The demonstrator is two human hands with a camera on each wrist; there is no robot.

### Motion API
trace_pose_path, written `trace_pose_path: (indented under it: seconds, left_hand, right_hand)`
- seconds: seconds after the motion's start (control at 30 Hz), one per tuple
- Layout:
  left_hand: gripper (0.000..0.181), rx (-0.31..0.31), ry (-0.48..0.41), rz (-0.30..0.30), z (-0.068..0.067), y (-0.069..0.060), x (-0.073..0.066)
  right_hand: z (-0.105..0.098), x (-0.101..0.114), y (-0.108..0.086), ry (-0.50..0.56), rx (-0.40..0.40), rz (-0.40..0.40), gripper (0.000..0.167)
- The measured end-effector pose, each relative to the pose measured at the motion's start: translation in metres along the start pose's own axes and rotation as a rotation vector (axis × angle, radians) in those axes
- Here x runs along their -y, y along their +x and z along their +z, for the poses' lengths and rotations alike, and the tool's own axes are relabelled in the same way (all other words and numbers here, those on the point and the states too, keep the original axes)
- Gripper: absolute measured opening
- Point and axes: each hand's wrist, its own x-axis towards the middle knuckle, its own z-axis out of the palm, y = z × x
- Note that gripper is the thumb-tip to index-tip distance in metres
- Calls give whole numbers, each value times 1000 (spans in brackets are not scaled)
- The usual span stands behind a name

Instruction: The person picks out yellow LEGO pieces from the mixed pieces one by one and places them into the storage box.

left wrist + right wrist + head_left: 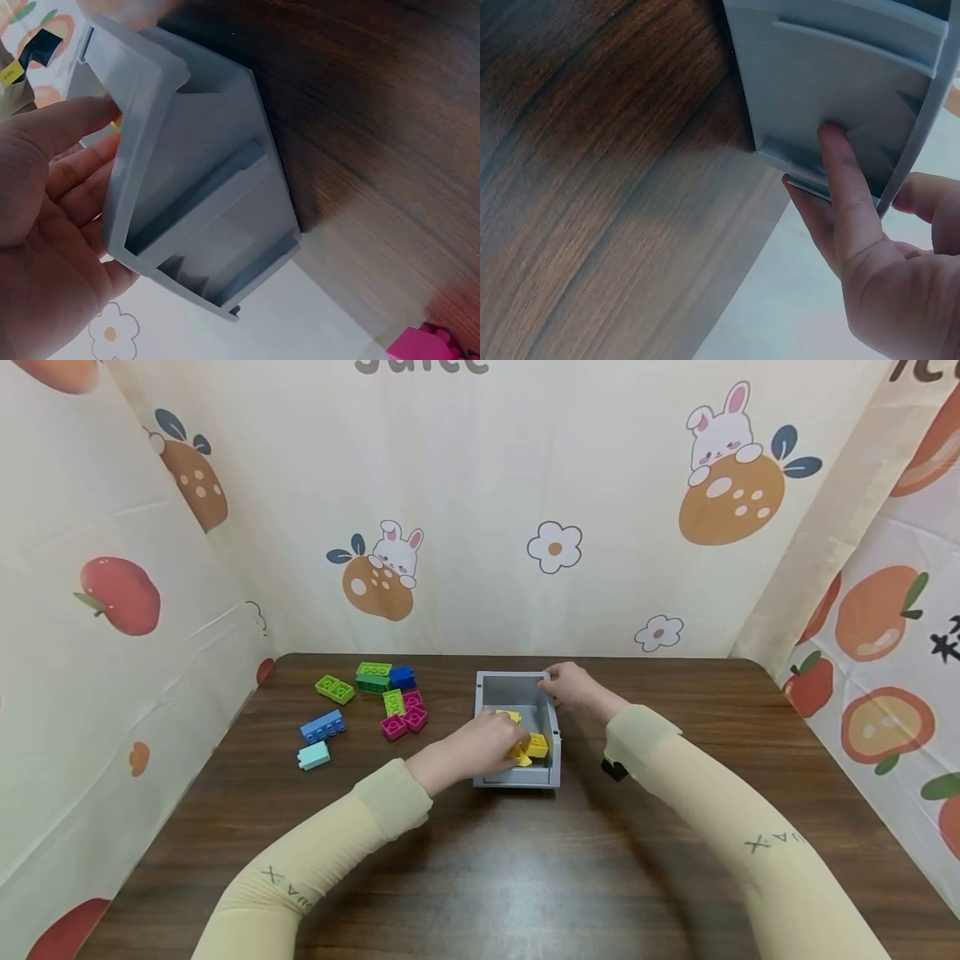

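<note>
A grey plastic box (556,758) stands on the table with its top open and several yellow toy building bricks (537,745) inside. My left hand (483,745) reaches over the box's left wall. In the left wrist view, a sliver of a yellow brick (116,121) shows between thumb and fingertips, which pinch it; the wall hides most of it. My right hand (573,687) grips the box at its far right corner. From the right wrist view, its fingers (847,180) lie against the outer side and the thumb hooks over the rim.
Left of the box lie loose bricks: lime green (334,689), dark green (372,683), dark blue (402,677), pink (416,719), blue (322,727) and light turquoise (313,755). A small black object (613,769) is partly hidden by the right sleeve. Printed curtains surround the wooden table (480,868).
</note>
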Motion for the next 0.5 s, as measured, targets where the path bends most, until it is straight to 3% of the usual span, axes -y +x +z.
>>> trace_pose_path:
  seconds: [0.27, 0.5]
  left_hand:
    - [31, 7, -11, -27, 2, 0, 1]
    - [40, -63, -61, -109, -9, -16, 5]
  right_hand:
    - [-3, -2, -4, -52, 0, 1, 56]
    - [-14, -5, -28, -178, -111, -65, 59]
